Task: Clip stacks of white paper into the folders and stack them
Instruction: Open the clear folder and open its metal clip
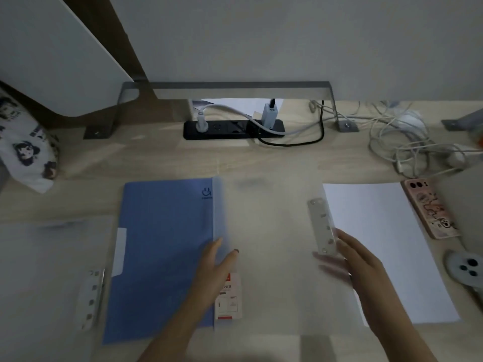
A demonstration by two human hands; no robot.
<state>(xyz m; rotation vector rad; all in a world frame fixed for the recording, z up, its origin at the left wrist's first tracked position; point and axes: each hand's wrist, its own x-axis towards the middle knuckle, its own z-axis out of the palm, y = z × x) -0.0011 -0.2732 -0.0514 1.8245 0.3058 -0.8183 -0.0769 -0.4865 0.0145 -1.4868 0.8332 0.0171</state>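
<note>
A blue folder (162, 246) lies open on the desk, its translucent cover (271, 239) spread flat to the right. A metal clip bar (322, 227) sits along that cover's right edge. My left hand (217, 267) rests with straight fingers on the spine where the blue and translucent halves meet. My right hand (358, 265) lies flat at the cover's right edge, just below the clip bar, fingers partly under the sheet. A stack of white paper (386, 246) lies to the right. A second translucent folder (47, 270) with its own clip (91, 296) lies at the left.
A red-and-white label card (230, 296) shows under the cover. A phone in a patterned case (431, 207) and a grey device (467, 267) lie at the right. A black power strip (234, 129), tangled white cables (407, 142) and a printed fabric bag (26, 150) line the back.
</note>
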